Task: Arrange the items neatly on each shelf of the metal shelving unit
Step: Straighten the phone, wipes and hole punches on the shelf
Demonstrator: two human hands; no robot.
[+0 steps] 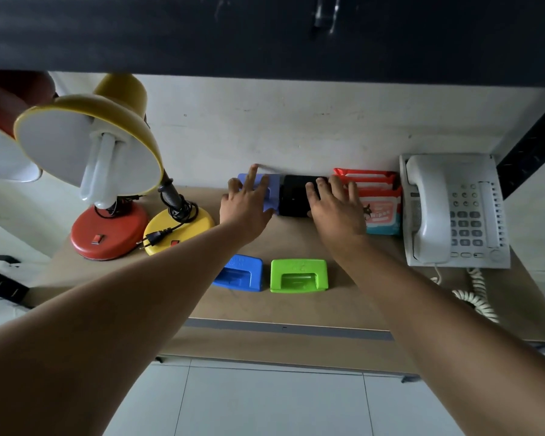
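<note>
On the wooden shelf (265,309) a lilac hole punch (272,190) and a black hole punch (294,196) stand side by side against the back wall. My left hand (247,204) lies on the lilac one with fingers spread and straight. My right hand (335,206) rests with straight fingers across the black punch and the red wipes packs (379,199) to its right. Nearer the front edge sit a blue hole punch (243,273) and a green hole punch (299,275), side by side.
A yellow desk lamp (114,140) and a red lamp base (107,232) fill the shelf's left side, a plug (153,238) lying on the yellow base. A white telephone (453,212) sits at the right, its coiled cord (477,297) trailing forward. A dark upper shelf (265,33) hangs overhead.
</note>
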